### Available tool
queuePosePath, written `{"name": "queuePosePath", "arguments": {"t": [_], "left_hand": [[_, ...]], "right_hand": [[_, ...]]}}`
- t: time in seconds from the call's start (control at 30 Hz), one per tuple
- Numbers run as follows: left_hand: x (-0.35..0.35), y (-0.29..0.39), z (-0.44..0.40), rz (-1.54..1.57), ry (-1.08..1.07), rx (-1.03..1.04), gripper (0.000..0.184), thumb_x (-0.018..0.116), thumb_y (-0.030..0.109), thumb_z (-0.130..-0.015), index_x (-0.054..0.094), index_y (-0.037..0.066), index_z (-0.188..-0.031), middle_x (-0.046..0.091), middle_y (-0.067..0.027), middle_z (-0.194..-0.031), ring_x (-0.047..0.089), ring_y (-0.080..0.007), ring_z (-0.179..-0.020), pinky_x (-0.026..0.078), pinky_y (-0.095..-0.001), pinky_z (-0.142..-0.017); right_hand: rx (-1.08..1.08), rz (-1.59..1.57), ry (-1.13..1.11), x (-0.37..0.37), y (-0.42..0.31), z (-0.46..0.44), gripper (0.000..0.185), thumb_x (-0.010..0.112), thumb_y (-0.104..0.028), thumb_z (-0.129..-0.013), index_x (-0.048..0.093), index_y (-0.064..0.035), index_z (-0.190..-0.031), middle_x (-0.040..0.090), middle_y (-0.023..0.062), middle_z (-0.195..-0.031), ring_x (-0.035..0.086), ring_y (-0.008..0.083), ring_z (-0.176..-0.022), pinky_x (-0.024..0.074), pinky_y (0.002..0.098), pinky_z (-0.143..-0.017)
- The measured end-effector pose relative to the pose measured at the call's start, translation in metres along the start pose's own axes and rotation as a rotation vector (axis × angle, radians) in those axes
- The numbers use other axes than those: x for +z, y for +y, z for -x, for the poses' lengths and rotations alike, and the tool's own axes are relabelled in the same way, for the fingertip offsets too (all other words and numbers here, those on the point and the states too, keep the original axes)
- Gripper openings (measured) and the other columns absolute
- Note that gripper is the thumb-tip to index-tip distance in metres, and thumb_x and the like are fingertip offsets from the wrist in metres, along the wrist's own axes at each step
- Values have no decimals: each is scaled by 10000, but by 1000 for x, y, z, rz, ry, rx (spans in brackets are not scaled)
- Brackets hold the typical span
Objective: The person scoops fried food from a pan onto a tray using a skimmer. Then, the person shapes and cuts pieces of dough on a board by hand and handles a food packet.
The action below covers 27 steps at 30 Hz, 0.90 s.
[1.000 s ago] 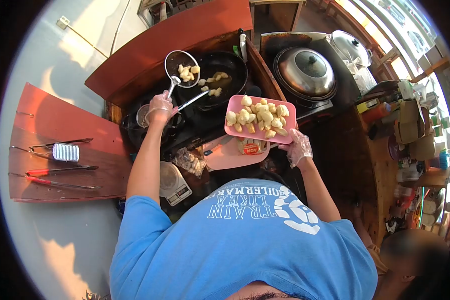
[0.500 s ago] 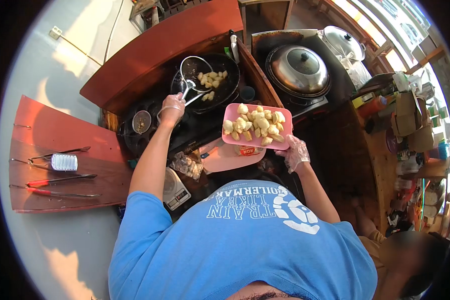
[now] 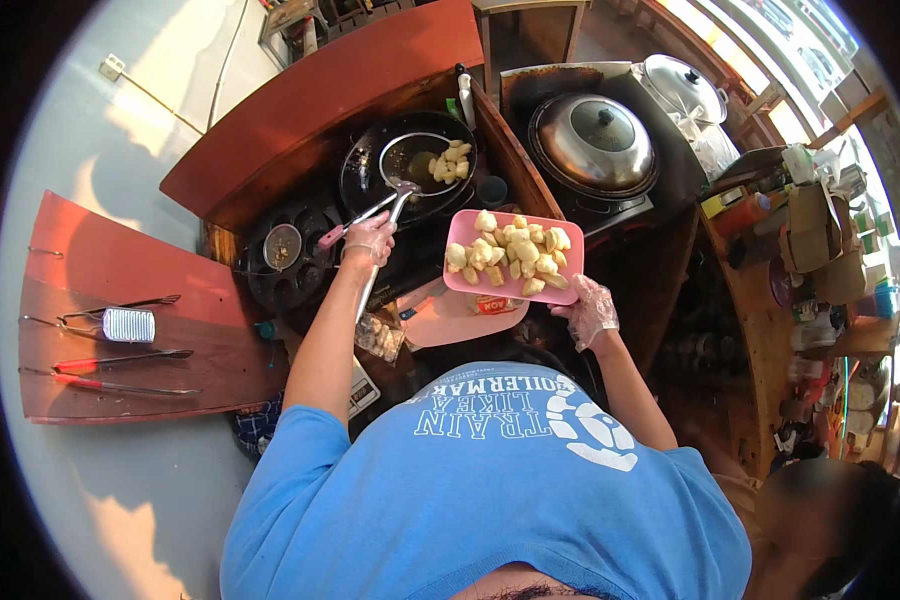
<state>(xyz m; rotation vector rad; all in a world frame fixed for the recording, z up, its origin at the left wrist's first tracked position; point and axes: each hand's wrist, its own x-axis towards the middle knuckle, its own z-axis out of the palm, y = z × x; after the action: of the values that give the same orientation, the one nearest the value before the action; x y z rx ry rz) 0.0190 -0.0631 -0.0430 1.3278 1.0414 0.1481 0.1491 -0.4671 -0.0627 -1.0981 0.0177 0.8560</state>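
My left hand (image 3: pixel 371 240), in a clear plastic glove, is closed around the long metal handle of a round skimmer (image 3: pixel 400 205). Its hoop lies inside a black wok (image 3: pixel 355 185), around and beside several pale fried pieces (image 3: pixel 452 162) in oil. A pink-handled metal utensil (image 3: pixel 331 238) crosses near the same hand; whether it is gripped cannot be told. At the right, my gloved right hand (image 3: pixel 592 310) pinches the corner of a pink tray (image 3: pixel 458 282) piled with pale golden pieces (image 3: pixel 518 248). The tray is held in front of the wok.
A lidded steel pan (image 3: pixel 595 145) stands right of a wooden divider (image 3: pixel 520 150). Left of the wok sit a molded pan (image 3: pixel 315 235) and a small strainer (image 3: pixel 282 246). A pink board (image 3: pixel 450 322) lies below the tray. Another person (image 3: pixel 800 520) is at lower right.
My left hand has moved right and slightly down, and the skimmer hoop has shifted right and lower into the wok. The pieces there are bunched further right. The tray has barely moved.
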Motion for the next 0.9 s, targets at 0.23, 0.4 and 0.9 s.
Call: {"name": "queuePosePath", "arguments": {"t": [0.23,0.4,0.9], "left_hand": [[11,1,-6,37,39,11,404,639,122,-903,590,141,-1304,508,-10,-596,412,-87,-386,293,-248,-335],[15,-4,-11,105,17,6,453,629,104,-894,560,143,-1340,516,-18,-607,417,-93,-389,304,-245,-338],[21,-17,4,215,22,103,464,652,159,-906,556,135,-1360,504,7,-625,424,-69,-427,315,-217,-365]], "right_hand": [[-1,45,-19,2,0,-1,415,606,-326,-947,581,44,-1132,657,146,-1020,692,252,-802,608,325,-663],[-11,22,-52,3,2,0,431,611,-338,-945,579,46,-1137,664,155,-1038,698,258,-816,608,315,-654],[-47,9,-17,5,16,3,407,612,-318,-943,586,39,-1136,681,139,-985,700,242,-774,601,292,-610]]}}
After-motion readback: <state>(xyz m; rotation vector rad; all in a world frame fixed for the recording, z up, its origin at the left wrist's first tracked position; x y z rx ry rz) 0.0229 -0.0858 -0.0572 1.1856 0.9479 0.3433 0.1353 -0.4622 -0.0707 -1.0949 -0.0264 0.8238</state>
